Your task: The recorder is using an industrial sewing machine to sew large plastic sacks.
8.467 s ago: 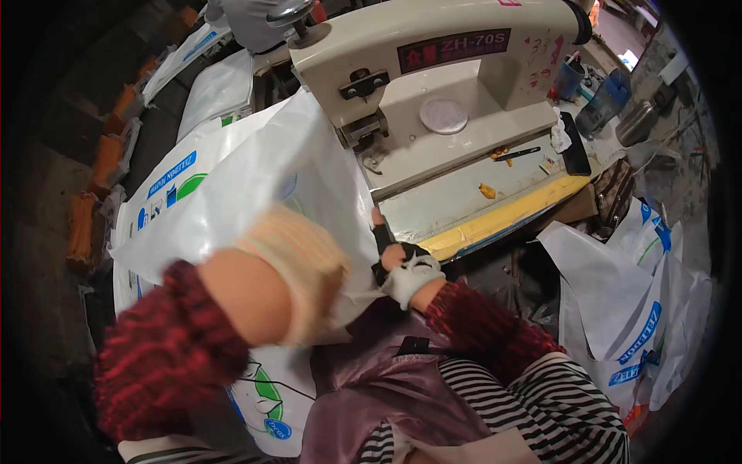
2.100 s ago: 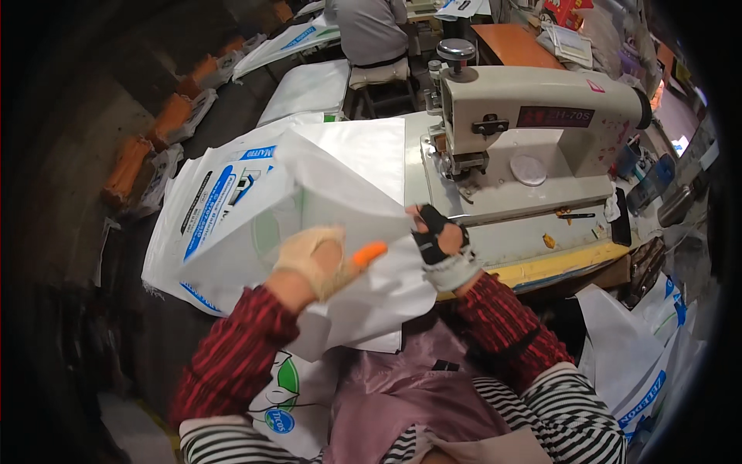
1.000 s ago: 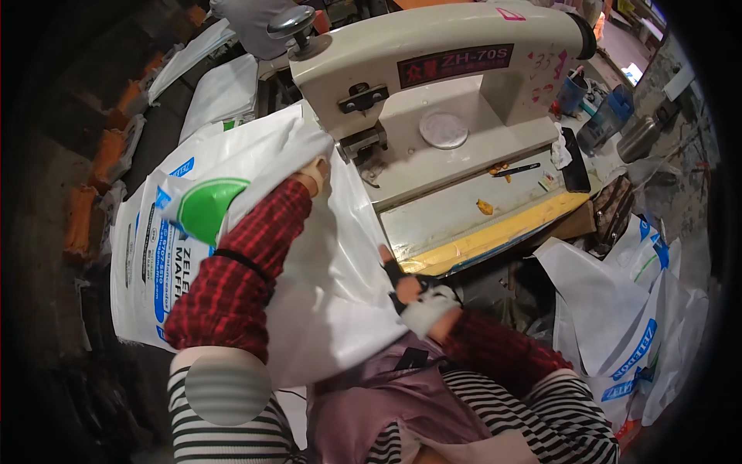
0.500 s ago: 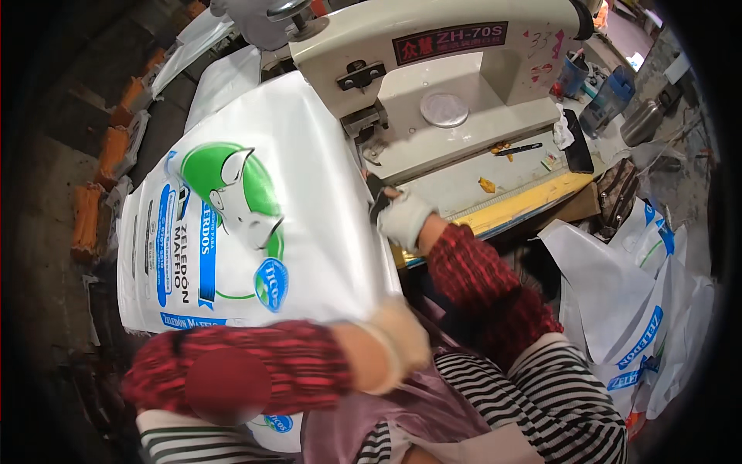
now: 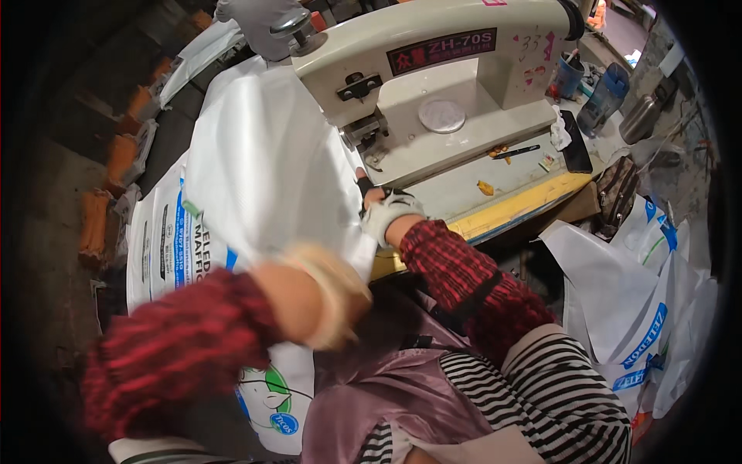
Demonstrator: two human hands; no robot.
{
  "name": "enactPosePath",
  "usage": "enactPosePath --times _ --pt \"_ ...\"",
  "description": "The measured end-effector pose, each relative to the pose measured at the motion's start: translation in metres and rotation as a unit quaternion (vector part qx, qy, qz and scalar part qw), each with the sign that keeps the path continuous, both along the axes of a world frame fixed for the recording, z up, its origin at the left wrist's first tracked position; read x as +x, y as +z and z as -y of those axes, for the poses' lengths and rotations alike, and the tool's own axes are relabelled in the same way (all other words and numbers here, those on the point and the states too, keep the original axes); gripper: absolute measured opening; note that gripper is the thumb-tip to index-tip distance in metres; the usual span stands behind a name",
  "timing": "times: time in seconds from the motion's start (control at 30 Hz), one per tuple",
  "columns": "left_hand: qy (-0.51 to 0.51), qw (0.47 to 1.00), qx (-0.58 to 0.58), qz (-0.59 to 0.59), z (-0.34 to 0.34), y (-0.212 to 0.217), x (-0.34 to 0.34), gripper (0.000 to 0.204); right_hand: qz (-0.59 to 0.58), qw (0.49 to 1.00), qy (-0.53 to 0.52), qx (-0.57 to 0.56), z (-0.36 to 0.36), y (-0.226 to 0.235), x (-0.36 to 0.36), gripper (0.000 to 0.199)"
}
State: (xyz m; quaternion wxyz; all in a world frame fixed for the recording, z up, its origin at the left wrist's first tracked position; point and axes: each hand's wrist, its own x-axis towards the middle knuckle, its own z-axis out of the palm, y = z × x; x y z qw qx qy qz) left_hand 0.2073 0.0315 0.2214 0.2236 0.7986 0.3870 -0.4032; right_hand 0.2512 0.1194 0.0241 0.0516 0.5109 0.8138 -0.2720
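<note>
Right hand (image 5: 380, 210), in a black-and-white glove that leaves a fingertip bare, lies at the right-hand edge of a white sack (image 5: 263, 155), the index finger pointing up along that edge; whether finger and thumb pinch the material cannot be told. The left hand (image 5: 331, 298), lightly gloved, is a blur at the sack's near end, closer to the person's body, its fingers impossible to make out.

From both hands the sack stretches away, its long axis running forward and leaning left at the far end. Its right edge passes close by the needle end (image 5: 365, 127) of a cream sewing machine (image 5: 440, 31); the right hand is clearly the nearer of the two to that point, and just short of it. Under and to the left of the sack lie printed sacks (image 5: 160, 232).

Farther out, a pen (image 5: 516, 152) and a dark phone (image 5: 576, 143) rest on the machine's table (image 5: 510, 205), more sacks droop at right (image 5: 607, 309), and a co-worker's grey-clad back (image 5: 267, 29) shows beyond.
</note>
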Motion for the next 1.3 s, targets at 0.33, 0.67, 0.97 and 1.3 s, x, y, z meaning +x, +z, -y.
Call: enactPosePath --times 0.33,0.67,0.97,1.3 --pt "-0.044 0.977 -0.180 0.104 0.046 -0.111 0.035 0.030 0.062 0.990 0.014 -0.124 0.076 -0.002 0.032 0.054" --pt "-0.063 0.972 -0.225 0.034 0.025 -0.132 0.043 0.037 -0.103 0.993 0.003 0.057 0.028 -0.012 0.007 0.039" --pt "-0.003 0.976 0.073 0.205 0.004 -0.056 -0.027 0.041 -0.028 0.989 0.098 -0.102 0.059 -0.044 0.038 0.044" --pt "0.000 0.979 -0.085 0.185 0.011 -0.034 0.008 0.026 0.017 0.990 0.079 0.111 0.018 -0.043 0.011 0.048"
